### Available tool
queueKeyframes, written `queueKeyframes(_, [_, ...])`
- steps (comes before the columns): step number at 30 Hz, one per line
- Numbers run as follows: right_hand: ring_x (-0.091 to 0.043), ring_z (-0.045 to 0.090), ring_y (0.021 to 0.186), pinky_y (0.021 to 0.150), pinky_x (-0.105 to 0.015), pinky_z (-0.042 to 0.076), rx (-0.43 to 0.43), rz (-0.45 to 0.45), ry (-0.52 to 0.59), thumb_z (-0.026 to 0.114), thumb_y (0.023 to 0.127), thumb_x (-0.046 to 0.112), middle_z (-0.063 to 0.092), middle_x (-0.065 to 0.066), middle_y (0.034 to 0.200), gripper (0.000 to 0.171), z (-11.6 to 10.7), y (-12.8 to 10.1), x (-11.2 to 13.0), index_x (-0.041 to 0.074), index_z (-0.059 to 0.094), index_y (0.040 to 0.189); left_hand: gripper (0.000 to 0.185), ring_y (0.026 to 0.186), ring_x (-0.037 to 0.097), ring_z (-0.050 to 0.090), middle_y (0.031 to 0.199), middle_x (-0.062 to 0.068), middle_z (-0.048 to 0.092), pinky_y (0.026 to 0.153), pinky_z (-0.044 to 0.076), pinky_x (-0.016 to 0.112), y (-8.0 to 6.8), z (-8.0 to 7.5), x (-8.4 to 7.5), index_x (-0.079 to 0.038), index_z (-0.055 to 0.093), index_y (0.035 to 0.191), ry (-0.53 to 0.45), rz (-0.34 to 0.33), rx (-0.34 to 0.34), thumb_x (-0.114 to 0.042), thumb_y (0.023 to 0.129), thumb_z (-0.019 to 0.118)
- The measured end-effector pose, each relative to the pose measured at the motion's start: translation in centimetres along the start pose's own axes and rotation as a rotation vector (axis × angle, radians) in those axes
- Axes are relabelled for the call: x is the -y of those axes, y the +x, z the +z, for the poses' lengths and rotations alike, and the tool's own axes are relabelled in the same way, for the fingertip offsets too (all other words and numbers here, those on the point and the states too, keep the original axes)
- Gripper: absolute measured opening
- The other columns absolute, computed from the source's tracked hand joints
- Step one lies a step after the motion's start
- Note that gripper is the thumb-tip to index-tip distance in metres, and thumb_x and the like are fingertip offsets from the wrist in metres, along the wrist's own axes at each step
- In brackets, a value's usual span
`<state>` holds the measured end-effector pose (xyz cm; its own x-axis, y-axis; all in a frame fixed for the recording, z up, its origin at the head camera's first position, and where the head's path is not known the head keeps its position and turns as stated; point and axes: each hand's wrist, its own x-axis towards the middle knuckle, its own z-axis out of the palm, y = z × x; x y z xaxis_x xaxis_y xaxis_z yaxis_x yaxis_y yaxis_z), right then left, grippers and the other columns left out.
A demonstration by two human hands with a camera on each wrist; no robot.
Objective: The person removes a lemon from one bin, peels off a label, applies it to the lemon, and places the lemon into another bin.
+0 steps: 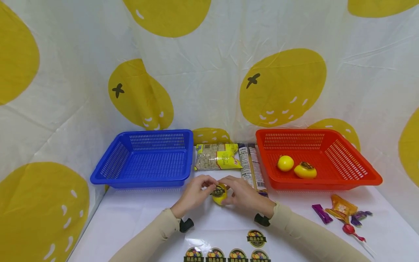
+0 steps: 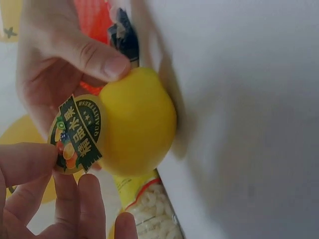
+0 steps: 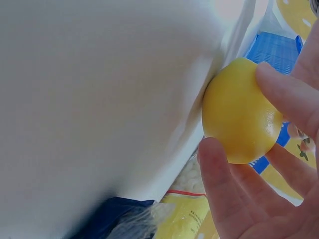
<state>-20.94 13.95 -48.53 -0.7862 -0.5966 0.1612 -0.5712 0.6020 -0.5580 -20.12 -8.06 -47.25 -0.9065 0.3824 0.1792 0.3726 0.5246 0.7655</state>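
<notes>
Head view: both hands meet at centre of white counter (image 1: pixel 131 214). Left hand (image 1: pixel 193 194) and right hand (image 1: pixel 243 196) pinch one smooth round yellow fruit (image 1: pixel 219 194) between them. Behind: 1 blue basket (image 1: pixel 108 171), 1 red basket (image 1: pixel 363 169) w/ 2 yellow fruits, both perforated plastic.

Left wrist view: left fingers (image 2: pixel 75 199) pinch edge of glossy round sticker (image 2: pixel 76 134) on fruit; right thumb on top.

Right wrist view: right fingers (image 3: pixel 222 184) curled round fruit, which touches counter.

Two bare hands, left hand (image 1: pixel 193 194) and right hand (image 1: pixel 243 196), emerge from long beige sleeves (image 1: pixel 154 233). A small black wrist-worn device (image 1: pixel 186 225) sits at each cuff, under the wrist.
</notes>
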Motion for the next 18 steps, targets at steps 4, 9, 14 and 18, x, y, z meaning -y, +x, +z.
queueKeyframes(4, [-0.019,0.067,0.103,0.073,-0.020,0.057,-0.016,-0.015,-0.005,0.090,0.079,0.022,0.069,-0.002,0.129,0.058,0.08,0.02,-0.01,0.015,0.066,0.132,0.012,0.090,0.011,0.066,0.097,0.000,0.074,0.079,0.053,0.026,0.18,0.50,-0.11,-0.016,0.077,0.105,0.004,0.013,0.000,-0.012,0.098,0.068])
queueKeyframes(9, [-0.019,0.067,0.102,0.073,-0.019,0.057,-0.019,-0.001,0.002,0.090,0.079,0.021,0.069,-0.003,0.129,0.062,-0.03,-0.08,0.13,0.013,0.065,0.134,0.011,0.089,0.012,0.068,0.094,-0.002,0.074,0.076,0.052,0.024,0.33,0.80,-0.26,-0.017,0.074,0.106,-0.001,0.007,-0.019,-0.012,0.097,0.069])
queueKeyframes(14, [-0.019,0.067,0.101,0.073,-0.019,0.056,-0.023,-0.011,-0.010,0.090,0.079,0.022,0.069,-0.004,0.129,0.063,-0.08,-0.18,0.22,0.012,0.064,0.135,0.013,0.091,0.013,0.069,0.093,-0.002,0.073,0.076,0.051,0.025,0.52,0.89,-0.34,-0.017,0.070,0.108,0.003,-0.014,-0.038,-0.014,0.096,0.070])
queueKeyframes(18, [-0.020,0.068,0.102,0.073,-0.019,0.056,-0.029,-0.014,-0.013,0.090,0.078,0.022,0.068,-0.004,0.130,0.062,-0.02,-0.20,0.17,0.012,0.065,0.133,0.017,0.092,0.015,0.070,0.094,0.000,0.073,0.075,0.052,0.025,0.71,1.01,-0.25,-0.012,0.067,0.112,0.012,-0.024,-0.043,-0.014,0.096,0.070])
